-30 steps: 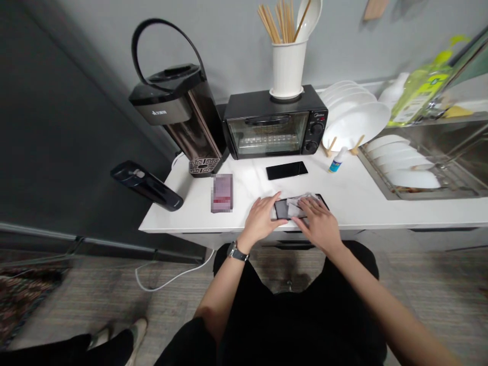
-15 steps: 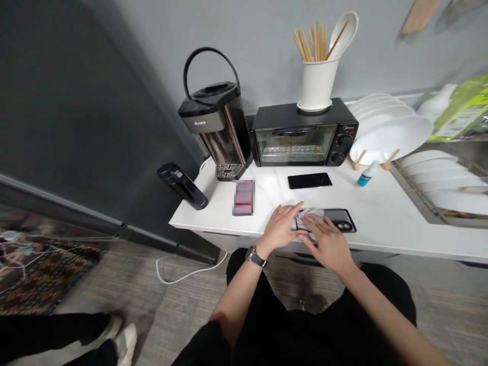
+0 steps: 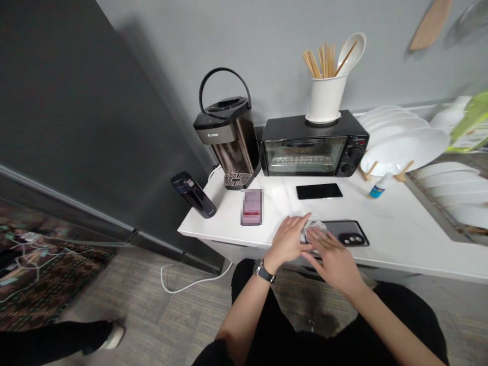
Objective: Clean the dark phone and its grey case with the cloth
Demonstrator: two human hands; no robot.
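A black-rimmed phone case [image 3: 339,228] with camera holes at its right end lies flat near the counter's front edge. My left hand [image 3: 287,240] holds the case's left end, with the thumb at the front and the fingers behind. Under the fingers of my right hand [image 3: 335,258], a crumpled white tissue [image 3: 316,224] is pressed onto the case's surface. My right palm hangs in front of the counter edge. Behind the case lies a black phone [image 3: 319,191], screen up. The fingers hide the case's left part and some of the tissue.
A pixelated pinkish item [image 3: 252,207] and a dark flask [image 3: 193,195] are to the left. A water dispenser [image 3: 231,137] and toaster oven [image 3: 312,145] stand at the back. On the right are a small bottle [image 3: 378,187] and plates [image 3: 406,147]. Another person's leg [image 3: 57,338] shows lower left.
The view has shifted, so the counter sits lower and further right. My right fingers have moved slightly on the tissue, which looks more bunched. The other person's feet have moved; one shoe shows now.
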